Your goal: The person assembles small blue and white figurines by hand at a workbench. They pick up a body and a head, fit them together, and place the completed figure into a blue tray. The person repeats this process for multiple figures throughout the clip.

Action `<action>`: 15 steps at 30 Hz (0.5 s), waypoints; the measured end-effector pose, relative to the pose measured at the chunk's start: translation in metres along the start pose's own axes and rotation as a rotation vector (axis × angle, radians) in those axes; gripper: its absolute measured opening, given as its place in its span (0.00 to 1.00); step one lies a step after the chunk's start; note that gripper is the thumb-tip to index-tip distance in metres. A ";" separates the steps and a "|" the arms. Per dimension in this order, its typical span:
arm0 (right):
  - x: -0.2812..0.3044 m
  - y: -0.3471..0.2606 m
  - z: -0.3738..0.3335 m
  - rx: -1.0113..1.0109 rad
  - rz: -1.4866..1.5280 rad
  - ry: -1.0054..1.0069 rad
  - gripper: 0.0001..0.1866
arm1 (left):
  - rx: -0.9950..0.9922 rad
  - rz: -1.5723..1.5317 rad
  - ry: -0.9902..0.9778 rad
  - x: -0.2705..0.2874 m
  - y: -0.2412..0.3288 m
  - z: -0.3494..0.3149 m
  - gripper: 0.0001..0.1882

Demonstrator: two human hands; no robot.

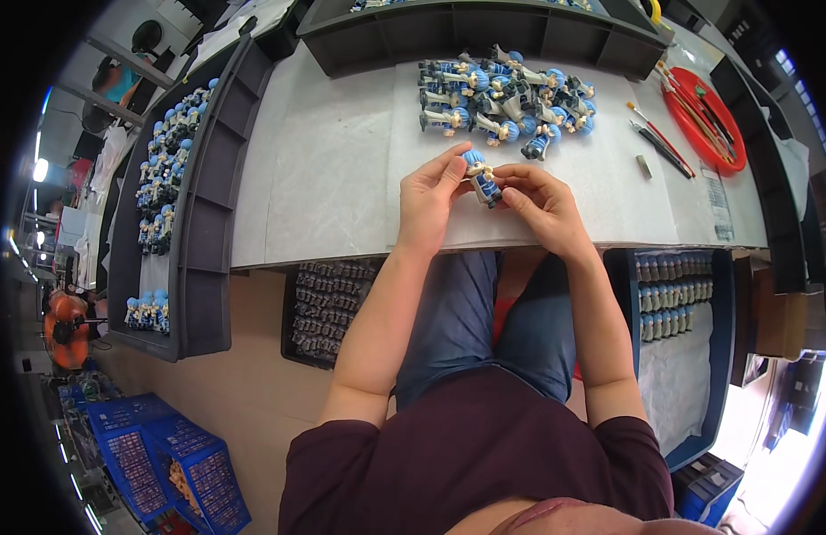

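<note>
Between both hands, over the near part of the white table, I hold a small figurine [484, 185] with blue hair and blue-and-white clothes. My left hand [433, 192] pinches it near the head with thumb and finger. On the other side, the fingers of my right hand [542, 203] close around its lower part, by the dark feet. Just beyond my hands lies a heap of similar figurines [507, 98], most of them on their sides.
Grey crates stand at left [215, 169] and at the back [484, 40]; the left one holds figurine rows. Right are a red dish [737, 152] of brushes, loose brushes [660, 147] and a small grey block [643, 166]. Below the table edge, a blue tray [718, 357] holds more figures.
</note>
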State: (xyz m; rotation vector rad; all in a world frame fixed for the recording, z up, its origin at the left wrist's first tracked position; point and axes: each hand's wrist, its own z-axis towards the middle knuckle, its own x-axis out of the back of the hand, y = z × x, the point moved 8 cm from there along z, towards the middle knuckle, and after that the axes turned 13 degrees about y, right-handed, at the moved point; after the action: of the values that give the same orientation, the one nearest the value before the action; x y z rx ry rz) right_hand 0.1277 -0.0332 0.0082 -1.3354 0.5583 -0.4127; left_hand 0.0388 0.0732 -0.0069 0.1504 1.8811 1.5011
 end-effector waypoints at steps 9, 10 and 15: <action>-0.003 0.004 0.001 0.015 -0.026 -0.002 0.20 | 0.001 -0.051 -0.005 -0.001 0.003 -0.001 0.14; -0.004 0.004 0.002 -0.006 0.002 -0.007 0.21 | 0.002 -0.054 -0.008 -0.001 0.003 -0.001 0.14; 0.004 0.001 0.001 0.031 -0.009 0.077 0.23 | -0.005 -0.045 -0.029 -0.003 0.003 -0.001 0.15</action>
State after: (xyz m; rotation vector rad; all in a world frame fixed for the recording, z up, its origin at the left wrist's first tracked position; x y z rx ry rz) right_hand 0.1310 -0.0344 0.0072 -1.2966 0.6076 -0.4801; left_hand 0.0395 0.0716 -0.0030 0.1257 1.8458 1.4653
